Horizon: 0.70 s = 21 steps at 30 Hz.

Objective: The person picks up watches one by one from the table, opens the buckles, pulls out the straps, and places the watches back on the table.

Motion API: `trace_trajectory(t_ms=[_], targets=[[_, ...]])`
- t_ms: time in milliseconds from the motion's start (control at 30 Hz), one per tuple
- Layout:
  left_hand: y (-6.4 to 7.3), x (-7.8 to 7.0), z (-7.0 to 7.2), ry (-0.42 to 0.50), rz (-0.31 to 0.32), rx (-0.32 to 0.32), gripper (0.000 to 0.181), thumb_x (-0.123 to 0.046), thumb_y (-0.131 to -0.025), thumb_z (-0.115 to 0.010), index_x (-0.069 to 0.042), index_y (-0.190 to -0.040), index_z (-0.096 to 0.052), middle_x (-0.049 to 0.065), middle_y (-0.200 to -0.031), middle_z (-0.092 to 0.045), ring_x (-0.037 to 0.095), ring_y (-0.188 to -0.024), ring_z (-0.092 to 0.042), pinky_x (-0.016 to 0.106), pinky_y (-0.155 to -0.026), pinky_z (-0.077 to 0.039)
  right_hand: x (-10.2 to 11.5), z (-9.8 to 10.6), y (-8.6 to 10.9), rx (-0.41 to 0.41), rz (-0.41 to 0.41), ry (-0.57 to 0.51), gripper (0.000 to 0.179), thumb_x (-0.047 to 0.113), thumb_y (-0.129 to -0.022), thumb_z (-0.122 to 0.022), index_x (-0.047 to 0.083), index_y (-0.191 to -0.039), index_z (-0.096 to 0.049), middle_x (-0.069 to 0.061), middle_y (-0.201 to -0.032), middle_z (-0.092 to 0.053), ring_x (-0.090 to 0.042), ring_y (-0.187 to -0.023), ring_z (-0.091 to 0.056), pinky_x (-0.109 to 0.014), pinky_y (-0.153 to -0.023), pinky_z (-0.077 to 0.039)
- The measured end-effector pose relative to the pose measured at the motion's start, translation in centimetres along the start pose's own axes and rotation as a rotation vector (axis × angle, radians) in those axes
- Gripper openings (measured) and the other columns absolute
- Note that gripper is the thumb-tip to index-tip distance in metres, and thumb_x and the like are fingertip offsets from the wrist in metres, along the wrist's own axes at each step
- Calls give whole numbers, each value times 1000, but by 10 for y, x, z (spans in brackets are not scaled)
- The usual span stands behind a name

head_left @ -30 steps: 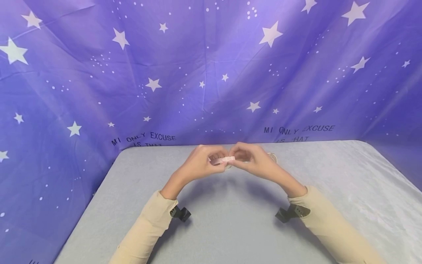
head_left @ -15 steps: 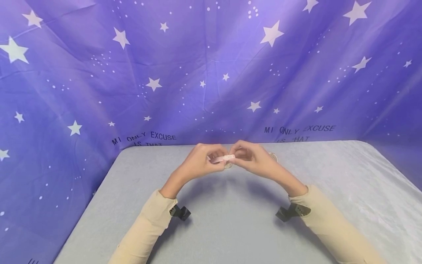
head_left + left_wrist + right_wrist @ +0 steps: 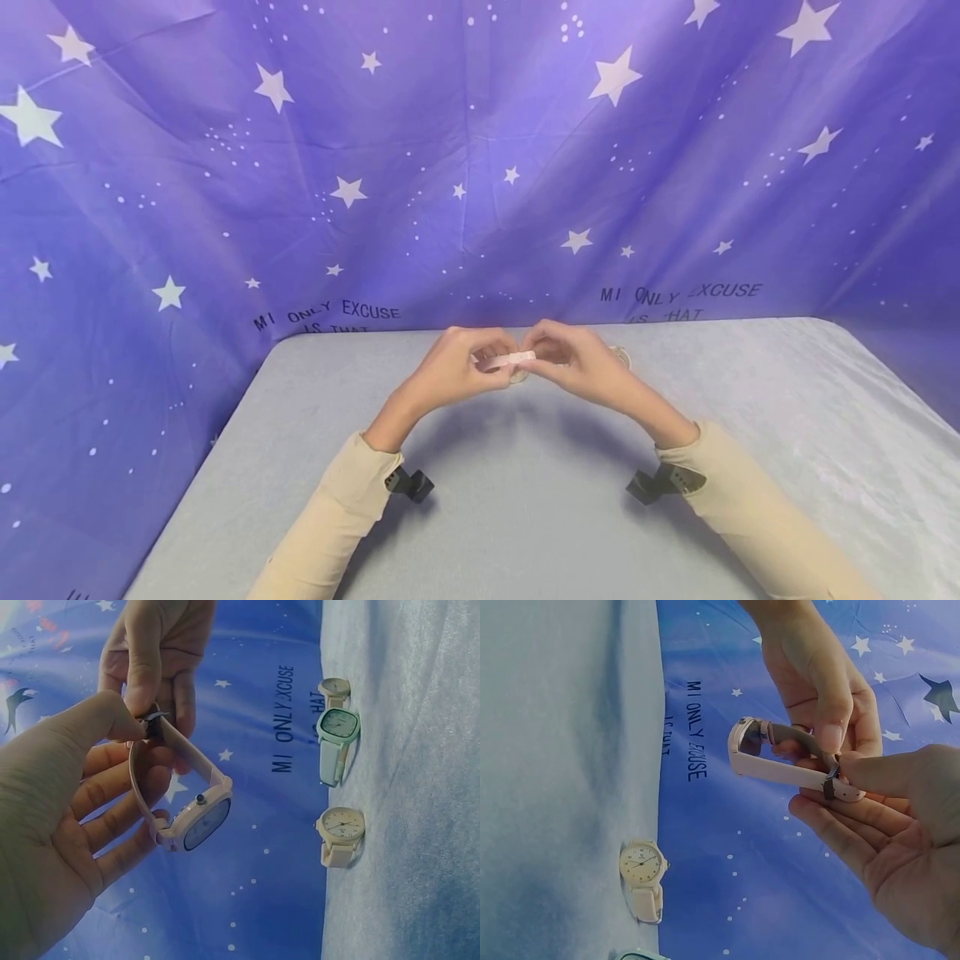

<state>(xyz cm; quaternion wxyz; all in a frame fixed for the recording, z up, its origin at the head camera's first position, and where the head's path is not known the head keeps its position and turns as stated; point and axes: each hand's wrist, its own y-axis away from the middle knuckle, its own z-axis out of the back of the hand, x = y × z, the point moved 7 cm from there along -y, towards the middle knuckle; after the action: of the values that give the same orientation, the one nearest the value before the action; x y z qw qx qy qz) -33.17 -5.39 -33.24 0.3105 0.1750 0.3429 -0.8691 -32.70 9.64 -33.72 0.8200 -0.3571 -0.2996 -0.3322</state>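
Observation:
A pale pink wristwatch (image 3: 206,817) hangs in the air between both hands, its strap bent into a loop and its rounded-square face tilted outward. My left hand (image 3: 459,365) pinches the strap near its dark metal buckle (image 3: 154,724). From the other side, my right hand (image 3: 588,363) pinches the same strap at the buckle, thumb and fingers meeting the left fingertips. The right wrist view shows the strap's holed tip (image 3: 849,793) passing through the buckle, between the fingers. Fingers partly hide the buckle.
On the grey cloth-covered table (image 3: 510,500) stand a cream round watch (image 3: 343,825), a mint square watch (image 3: 339,726) and another cream watch (image 3: 334,688), behind the hands. A purple star-printed curtain (image 3: 420,167) hangs at the table's far edge.
Both hands stay nearly in place, holding the pink wristwatch at its buckle. Only slight finger shifts show.

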Motion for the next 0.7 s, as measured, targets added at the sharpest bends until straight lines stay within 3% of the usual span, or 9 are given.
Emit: trace_trajectory(t_ms=[100,233,433,567,700], targets=[[0,1,2,13,1,-10,14,-14,-83,-74,-15,-97,-75,-3,-83,-75,4,-73,-66,22,-66,-58,-2,1,0,16,-27,-39,15,7,-93,-73,7,-106,-66,-10,-101,-77,-17,-82,-73,-25,-68,-62],[0,2,3,23,2,-11,14,-14,-83,-74,-15,-97,-75,-2,-84,-76,5,-73,-66,22,-66,-58,-4,2,0,38,-69,-86,15,8,-95,-70,6,-108,-64,-14,-103,-77,-10,-55,-55,-22,-42,-44],[-1,3,5,33,-2,-21,15,-12,-83,-73,-13,-98,-73,-1,-84,-76,6,-73,-67,23,-67,-58,-3,6,0,31,-73,-146,17,2,-95,-68,2,-110,-60,-18,-106,-76,-8,-77,-68,-23,-43,-43],[-1,2,6,41,8,-14,16,-11,-83,-74,-12,-99,-73,0,-85,-75,7,-73,-67,23,-67,-59,-2,7,-1,33,-85,-170,18,2,-95,-67,2,-111,-58,-19,-105,-76,-9,-73,-66,-22,-43,-41],[-1,4,7,46,32,-11,17,-11,-82,-73,-13,-99,-73,-1,-84,-75,7,-72,-66,24,-67,-59,-5,7,-1,25,-88,-177,19,1,-95,-66,-1,-111,-56,-22,-107,-75,-7,-87,-72,-22,-55,-54]])
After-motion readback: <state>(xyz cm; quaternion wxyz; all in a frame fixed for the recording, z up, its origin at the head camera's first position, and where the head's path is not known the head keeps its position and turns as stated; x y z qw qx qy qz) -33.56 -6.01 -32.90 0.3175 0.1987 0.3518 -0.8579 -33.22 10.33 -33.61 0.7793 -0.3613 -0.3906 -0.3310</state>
